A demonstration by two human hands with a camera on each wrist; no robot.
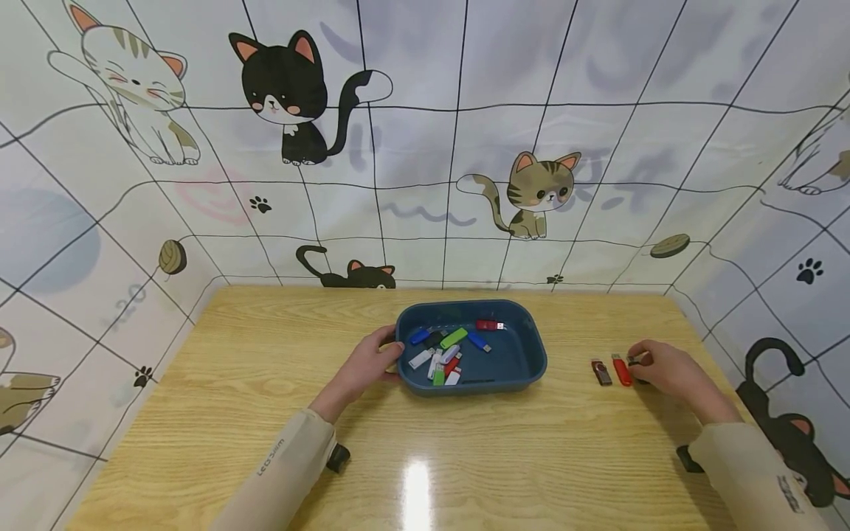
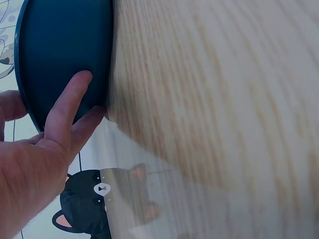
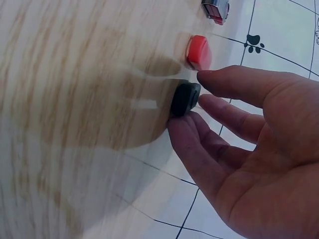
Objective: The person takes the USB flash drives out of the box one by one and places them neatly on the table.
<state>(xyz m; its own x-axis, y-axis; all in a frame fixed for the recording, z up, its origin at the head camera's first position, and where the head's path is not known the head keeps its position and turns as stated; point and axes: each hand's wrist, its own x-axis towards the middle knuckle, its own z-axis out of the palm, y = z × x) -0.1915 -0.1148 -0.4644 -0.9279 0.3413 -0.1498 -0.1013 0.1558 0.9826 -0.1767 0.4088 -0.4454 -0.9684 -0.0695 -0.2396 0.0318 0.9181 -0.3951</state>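
Observation:
My left hand point(image 1: 364, 363) grips the left end of a dark blue plastic bin point(image 1: 518, 385), thumb at the rim; in the left wrist view its fingers point(image 2: 67, 107) lie against the bin's wall. Several USB sticks lie loose in the bin, among them a green one point(image 1: 454, 338), a blue one point(image 1: 479, 341) and a red one point(image 1: 489, 324). To the right, my right hand point(image 1: 671, 371) holds a black USB stick point(image 3: 184, 99) between thumb and fingers at the tabletop. Beside it lie a red USB stick point(image 1: 622, 371) and a dark red one with a metal cover point(image 1: 601, 372).
The light wood table point(image 1: 265, 324) carries the bin near its back edge. A cat-print cloth point(image 1: 425, 147) hangs behind and along both sides. A glare spot point(image 1: 417, 494) shines at the table's front.

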